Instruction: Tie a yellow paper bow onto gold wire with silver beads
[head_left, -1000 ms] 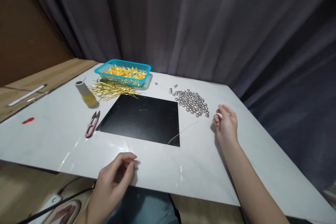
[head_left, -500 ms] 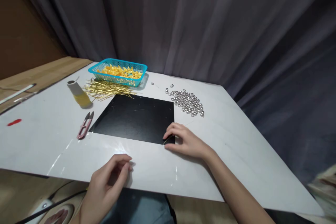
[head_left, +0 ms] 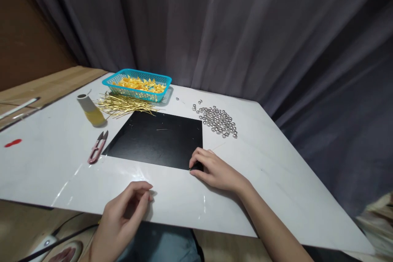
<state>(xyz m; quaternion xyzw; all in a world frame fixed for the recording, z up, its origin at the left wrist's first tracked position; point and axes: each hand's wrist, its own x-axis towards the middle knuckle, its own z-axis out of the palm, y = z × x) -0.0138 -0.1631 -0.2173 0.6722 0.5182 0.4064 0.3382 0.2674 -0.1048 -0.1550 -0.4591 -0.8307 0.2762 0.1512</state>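
Note:
My right hand (head_left: pixel 216 170) lies at the near right corner of a black mat (head_left: pixel 156 139). Its fingers are curled down and pinched on the end of a thin gold wire (head_left: pixel 218 146), which runs off toward a heap of small silver beads (head_left: pixel 217 119). My left hand (head_left: pixel 123 217) rests at the front edge of the white table (head_left: pixel 276 172). That hand's fingers are curled in with the thumb against the fingertips, and what is in them, if anything, is hidden.
At the back left, a turquoise basket (head_left: pixel 135 93) holds yellow pieces. A pile of gold wires (head_left: pixel 123 106) lies in front of it. A spool of yellow thread (head_left: pixel 90 111) and pink snips (head_left: pixel 97 147) lie left of the mat. A grey curtain hangs behind the table.
My right hand has come from beside the silver beads to the mat's near right corner and closed on the end of the gold wire. My left hand has stayed put.

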